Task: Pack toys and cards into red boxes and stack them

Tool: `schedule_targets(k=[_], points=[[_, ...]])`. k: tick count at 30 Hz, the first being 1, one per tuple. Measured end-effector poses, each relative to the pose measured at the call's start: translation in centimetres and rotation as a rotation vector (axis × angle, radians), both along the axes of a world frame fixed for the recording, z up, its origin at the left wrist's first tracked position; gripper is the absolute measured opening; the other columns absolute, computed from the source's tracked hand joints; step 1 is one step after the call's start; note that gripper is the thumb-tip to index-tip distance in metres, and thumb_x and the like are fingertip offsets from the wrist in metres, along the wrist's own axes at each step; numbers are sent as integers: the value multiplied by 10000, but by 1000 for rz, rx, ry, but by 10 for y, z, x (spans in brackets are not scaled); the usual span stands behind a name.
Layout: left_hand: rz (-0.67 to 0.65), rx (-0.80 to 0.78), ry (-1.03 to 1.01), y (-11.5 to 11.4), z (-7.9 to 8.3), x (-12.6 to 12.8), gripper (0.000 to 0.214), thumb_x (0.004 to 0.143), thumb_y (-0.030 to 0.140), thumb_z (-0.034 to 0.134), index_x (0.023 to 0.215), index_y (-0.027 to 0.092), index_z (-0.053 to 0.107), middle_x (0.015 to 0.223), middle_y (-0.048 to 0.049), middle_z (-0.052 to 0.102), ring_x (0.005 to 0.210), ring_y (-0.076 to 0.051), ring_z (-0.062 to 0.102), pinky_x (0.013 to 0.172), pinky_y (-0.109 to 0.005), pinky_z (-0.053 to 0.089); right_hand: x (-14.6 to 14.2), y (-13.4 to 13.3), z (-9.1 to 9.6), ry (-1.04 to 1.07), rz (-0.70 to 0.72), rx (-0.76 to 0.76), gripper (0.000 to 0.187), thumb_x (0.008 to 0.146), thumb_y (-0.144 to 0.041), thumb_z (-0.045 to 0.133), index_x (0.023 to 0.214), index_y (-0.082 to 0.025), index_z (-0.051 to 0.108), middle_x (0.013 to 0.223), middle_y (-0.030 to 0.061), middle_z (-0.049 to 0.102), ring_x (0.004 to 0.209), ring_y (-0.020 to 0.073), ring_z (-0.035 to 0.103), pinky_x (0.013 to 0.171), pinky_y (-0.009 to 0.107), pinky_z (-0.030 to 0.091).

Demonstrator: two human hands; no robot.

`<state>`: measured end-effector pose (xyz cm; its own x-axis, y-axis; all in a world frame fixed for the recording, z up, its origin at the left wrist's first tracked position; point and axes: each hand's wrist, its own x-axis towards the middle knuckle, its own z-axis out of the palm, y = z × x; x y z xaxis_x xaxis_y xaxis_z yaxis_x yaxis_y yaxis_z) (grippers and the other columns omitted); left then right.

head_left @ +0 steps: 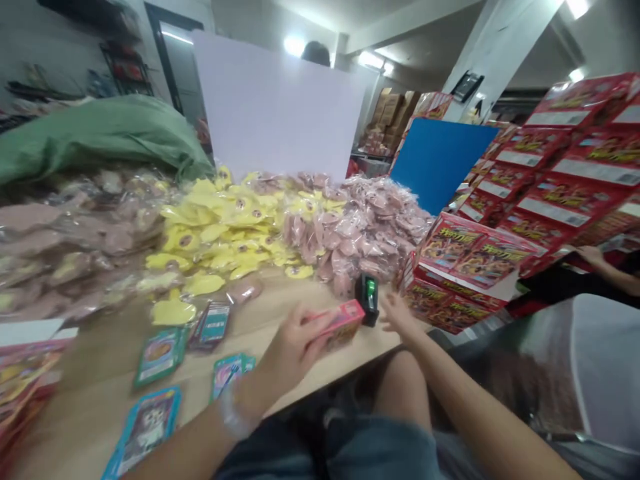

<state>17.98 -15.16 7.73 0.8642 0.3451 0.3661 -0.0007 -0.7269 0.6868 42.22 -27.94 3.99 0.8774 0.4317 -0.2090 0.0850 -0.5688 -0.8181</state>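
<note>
A stack of red printed cardboard cartons (565, 167) rises on the right, with a co-worker's hand (593, 257) just below its edge. A green woven sack (100, 137) bulges at the far left, while a white board (275, 100) and a blue board (435, 160) stand beyond a light wooden desk (85, 400). Heaps of clear bags holding pink pieces (370, 227) and yellow pieces (215, 227) cover the desk's far side, with flat teal-edged card packets (160, 357) lying nearer. The left hand (295, 353) pinches a small pink box (343, 325) between thumb and fingers, above the desk. The right hand (397, 317), fingers spread, is just beside an upright black device with a green panel (369, 299).
</note>
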Motion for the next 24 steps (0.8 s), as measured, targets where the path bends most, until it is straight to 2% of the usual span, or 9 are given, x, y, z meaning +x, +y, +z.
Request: schedule_targets(k=[2, 4, 7, 12, 15, 17, 19, 22, 24], points=[[-14, 75, 43, 3, -16, 30, 392, 885, 214, 361, 1267, 218, 447, 1018, -77, 526, 947, -175, 531, 839, -296, 444, 21, 22, -10, 200, -49, -72, 329, 868, -356, 466, 1106, -132, 505, 970, 82, 586, 746, 159, 599, 630, 340, 521], [8, 118, 200, 3, -29, 51, 409, 875, 212, 377, 1281, 183, 417, 1071, -104, 557, 947, -204, 564, 809, -314, 464, 32, 34, -17, 365, -95, -109, 266, 862, -314, 502, 1054, -132, 532, 958, 52, 592, 769, 142, 592, 653, 318, 519], [52, 171, 420, 8, -29, 62, 381, 852, 211, 400, 1223, 145, 458, 1011, -129, 624, 859, -244, 613, 735, -335, 478, 35, 37, -21, 463, -156, -84, 253, 860, -299, 509, 1050, -135, 537, 988, 53, 586, 803, 147, 589, 676, 325, 518], [47, 196, 560, 23, -9, 63, 304, 860, 209, 379, 1143, 168, 486, 945, -105, 657, 777, -220, 632, 644, -279, 453, 6, 20, -40, 308, -202, 105, 243, 878, -303, 466, 1045, -137, 525, 1010, 55, 573, 854, 158, 573, 724, 342, 493], [58, 214, 582, 24, -10, 65, 278, 865, 219, 383, 1123, 191, 483, 936, -86, 655, 786, -207, 627, 643, -261, 436, -18, 0, -51, 170, -221, 140, 163, 859, -253, 438, 856, -137, 552, 962, 90, 549, 957, 214, 508, 785, 361, 444], [76, 222, 590, 21, -13, 67, 252, 866, 235, 389, 1096, 196, 485, 928, -77, 650, 788, -210, 624, 639, -261, 432, -33, -9, -45, 128, -209, 135, 158, 820, -261, 461, 710, -169, 528, 841, 86, 533, 916, 235, 488, 766, 347, 425], [87, 227, 591, 15, -15, 68, 233, 863, 237, 400, 1077, 194, 481, 937, -73, 645, 793, -209, 620, 639, -261, 434, -52, -7, -28, 134, -84, 228, 208, 802, -330, 483, 646, -193, 496, 721, 40, 504, 792, 203, 490, 708, 305, 414], [89, 213, 608, 7, -15, 68, 200, 869, 230, 394, 1041, 181, 483, 936, -78, 637, 797, -201, 616, 656, -265, 443, -81, 18, -6, 229, 108, 431, 348, 754, -476, 529, 567, -199, 433, 548, -30, 426, 552, 120, 415, 553, 238, 362], [73, 181, 592, 4, -14, 66, 211, 861, 198, 404, 1058, 182, 476, 970, -78, 625, 843, -194, 610, 694, -264, 446, -94, 35, -10, 285, 65, 464, 435, 692, -552, 563, 520, -207, 361, 467, -65, 338, 448, 84, 306, 458, 224, 286]])
